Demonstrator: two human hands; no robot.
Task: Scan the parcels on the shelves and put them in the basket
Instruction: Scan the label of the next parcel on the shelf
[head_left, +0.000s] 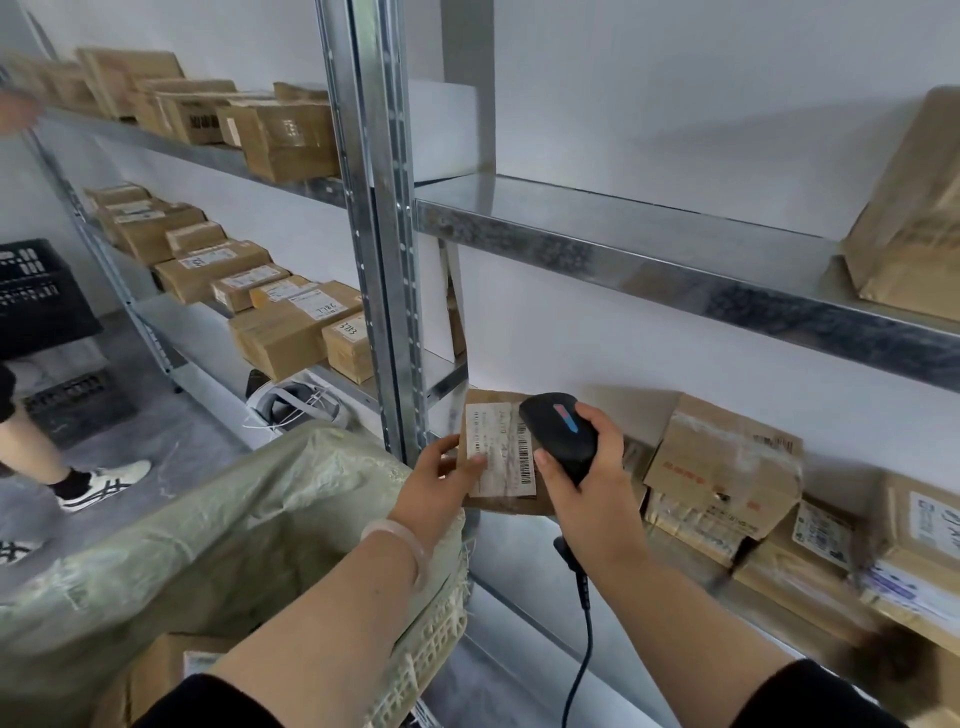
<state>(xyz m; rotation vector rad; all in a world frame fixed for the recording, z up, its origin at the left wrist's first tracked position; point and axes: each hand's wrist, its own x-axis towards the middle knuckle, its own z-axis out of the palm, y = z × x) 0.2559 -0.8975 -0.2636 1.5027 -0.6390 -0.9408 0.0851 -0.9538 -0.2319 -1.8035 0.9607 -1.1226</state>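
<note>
My left hand (439, 480) holds a flat brown parcel (493, 499) by its left edge, thumb on its white barcode label (501, 449). My right hand (587, 483) grips a black handheld scanner (561, 434) just right of the label, its head over the parcel's top right. The scanner's cable (584, 639) hangs down below my wrist. A cream plastic basket (431, 644) lined with a pale green sack (208, 519) stands at lower left, under my left forearm. One brown parcel (161, 670) lies inside it.
Metal shelves (623, 249) hold several cardboard parcels, at right (727, 467) and on the left bays (291, 327). An upright post (384, 234) stands just left of the held parcel. Another person's leg and shoe (104, 486) and black crates (36, 296) are at far left.
</note>
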